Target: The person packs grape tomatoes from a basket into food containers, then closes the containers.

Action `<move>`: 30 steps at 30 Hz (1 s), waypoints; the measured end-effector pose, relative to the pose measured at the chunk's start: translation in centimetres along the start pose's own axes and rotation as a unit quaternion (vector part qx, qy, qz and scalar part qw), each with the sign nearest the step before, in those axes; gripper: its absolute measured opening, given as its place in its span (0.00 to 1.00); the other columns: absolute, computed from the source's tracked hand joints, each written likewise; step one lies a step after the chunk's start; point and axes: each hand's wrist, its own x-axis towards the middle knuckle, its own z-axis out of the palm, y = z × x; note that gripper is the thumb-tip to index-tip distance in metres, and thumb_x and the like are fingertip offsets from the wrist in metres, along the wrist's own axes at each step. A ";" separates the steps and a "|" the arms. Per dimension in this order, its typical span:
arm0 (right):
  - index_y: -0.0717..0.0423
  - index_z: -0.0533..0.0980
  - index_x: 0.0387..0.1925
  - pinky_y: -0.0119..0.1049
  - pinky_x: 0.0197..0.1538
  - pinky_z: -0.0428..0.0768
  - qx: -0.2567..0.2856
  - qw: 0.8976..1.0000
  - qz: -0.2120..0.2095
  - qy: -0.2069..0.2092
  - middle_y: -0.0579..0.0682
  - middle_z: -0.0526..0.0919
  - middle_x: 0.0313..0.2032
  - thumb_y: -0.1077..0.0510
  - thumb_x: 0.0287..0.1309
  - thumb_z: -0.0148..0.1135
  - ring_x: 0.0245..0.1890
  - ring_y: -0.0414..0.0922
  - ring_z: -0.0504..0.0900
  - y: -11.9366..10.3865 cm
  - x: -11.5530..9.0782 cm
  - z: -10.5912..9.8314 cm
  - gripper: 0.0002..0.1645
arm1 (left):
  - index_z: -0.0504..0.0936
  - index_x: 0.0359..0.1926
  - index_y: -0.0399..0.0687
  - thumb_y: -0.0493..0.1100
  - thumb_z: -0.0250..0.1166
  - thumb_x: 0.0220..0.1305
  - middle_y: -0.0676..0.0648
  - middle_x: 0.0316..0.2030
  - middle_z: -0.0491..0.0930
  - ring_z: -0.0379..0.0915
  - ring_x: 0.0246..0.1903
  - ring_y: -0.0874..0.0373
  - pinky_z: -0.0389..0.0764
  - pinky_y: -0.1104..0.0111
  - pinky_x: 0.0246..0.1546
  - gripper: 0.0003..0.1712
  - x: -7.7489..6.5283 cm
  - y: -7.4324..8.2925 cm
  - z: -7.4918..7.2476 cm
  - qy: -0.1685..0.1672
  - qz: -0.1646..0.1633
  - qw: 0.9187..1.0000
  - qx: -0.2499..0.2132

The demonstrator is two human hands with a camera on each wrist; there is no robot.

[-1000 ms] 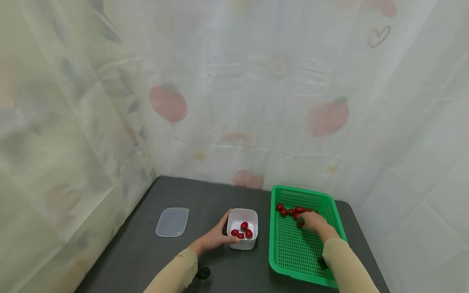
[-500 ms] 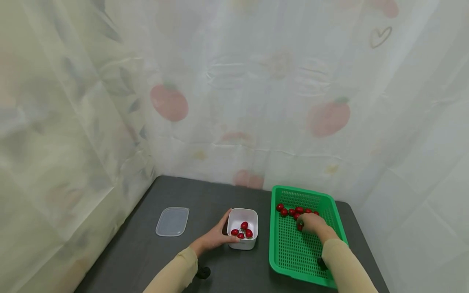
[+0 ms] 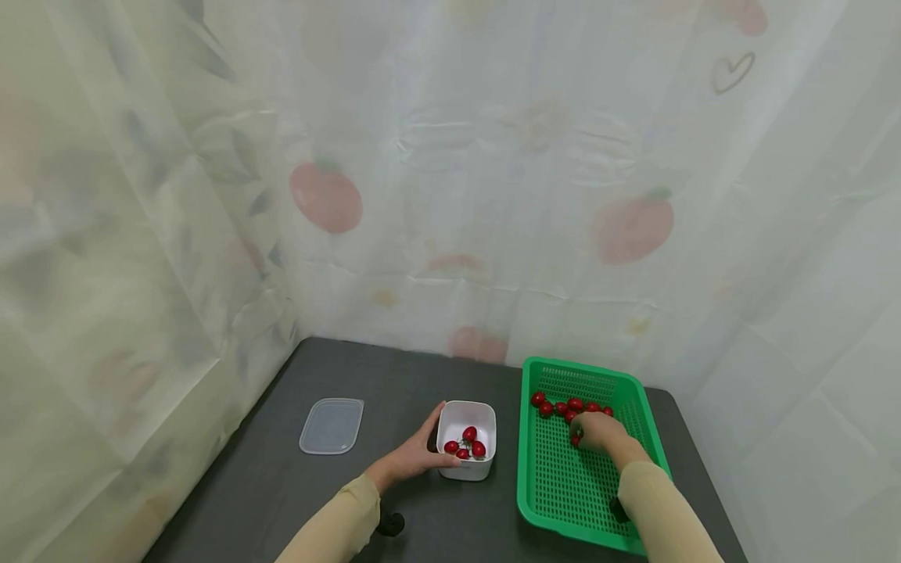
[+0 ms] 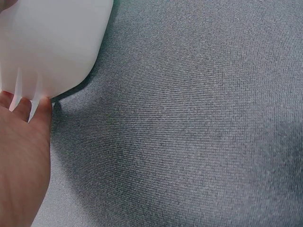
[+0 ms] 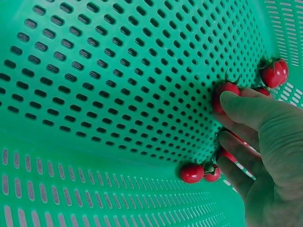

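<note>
My left hand [image 3: 408, 457] grips a small white square container [image 3: 473, 470], with the thumb along its near side and the fingers at its left side. Several red cherry tomatoes [image 3: 478, 450] lie inside it. In the left wrist view, fingertips press against the smooth wall of the white container [image 4: 57, 42]. On the right, my right hand [image 3: 601, 431] reaches into a green perforated basket [image 3: 524, 469]. Its thumb and forefinger pinch one cherry tomato [image 5: 225, 97] with a green stem, seen in the right wrist view. More cherry tomatoes [image 5: 191, 173] lie around the fingers.
A translucent square lid [image 3: 331, 427] lies flat on the dark grey table [image 3: 394, 375], left of the container. Further cherry tomatoes [image 3: 546, 409] sit toward the basket's far end. Printed curtains [image 3: 486, 195] hang behind and at both sides.
The right hand's fingers have shifted only slightly, and the tomato at their tips sits a little nearer the person. The left hand and the container have stayed in place.
</note>
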 end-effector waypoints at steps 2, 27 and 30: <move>0.55 0.86 0.42 0.50 0.40 0.82 0.000 1.000 -0.004 0.001 0.48 0.86 0.40 0.68 0.60 0.69 0.38 0.49 0.82 0.0 -0.1 0.0 0.10 | 0.33 0.83 0.52 0.47 0.76 0.61 0.40 0.78 0.47 0.58 0.68 0.40 0.68 0.46 0.65 0.67 0.0 0.0 0.0 0.000 -0.001 1.000 0.001; 0.57 0.84 0.52 0.51 0.47 0.82 0.046 0.994 -0.082 0.061 0.50 0.86 0.45 0.67 0.67 0.63 0.47 0.53 0.84 -2.5 -0.7 -4.1 0.14 | 0.33 0.83 0.54 0.47 0.77 0.60 0.37 0.77 0.47 0.57 0.68 0.38 0.68 0.45 0.65 0.68 0.2 -0.3 -0.4 0.000 0.000 1.000 -0.005; 0.57 0.84 0.53 0.51 0.47 0.82 0.052 0.992 -0.092 0.062 0.50 0.86 0.46 0.66 0.68 0.63 0.48 0.53 0.84 -3.3 -0.4 -4.7 0.14 | 0.34 0.83 0.55 0.48 0.77 0.61 0.38 0.77 0.47 0.57 0.68 0.38 0.68 0.45 0.65 0.68 0.2 -0.2 -0.5 0.001 -0.002 1.000 -0.004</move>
